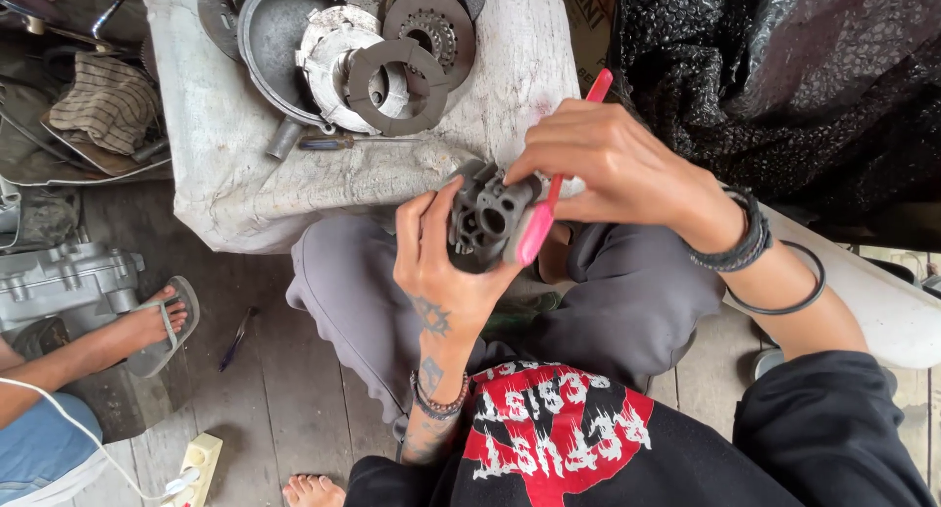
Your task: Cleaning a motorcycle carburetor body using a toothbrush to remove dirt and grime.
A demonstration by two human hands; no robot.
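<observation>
Head view: my left hand (443, 272) cups a small grey cast metal part (485, 216) over my lap, fingers curled around its left side and underneath, thumb up along the near edge. My right hand (613, 169) pinches a pink toothbrush (549, 201) between thumb and fingers, brush end pressed against the part's right face, handle tip poking up past my knuckles. Looks like mid-cleaning: the part's ports look dark and grimy, so I'd judge scrubbing partly done at best, most faces left; the hidden side I can't tell.

Around: cloth-covered block (225, 164) just ahead of my knees, with clutch discs and rings (397, 61) stacked beside a round metal cover (270, 37), and a screwdriver (338, 143) lying near the edge. On the left, another person's sandalled foot (162, 316) beside a silver engine casing (64, 282). Black bubble wrap (784, 66) at upper right. A power strip (196, 463) sits on the plank floor. Nothing blocks the hands; my knees crowd below.
</observation>
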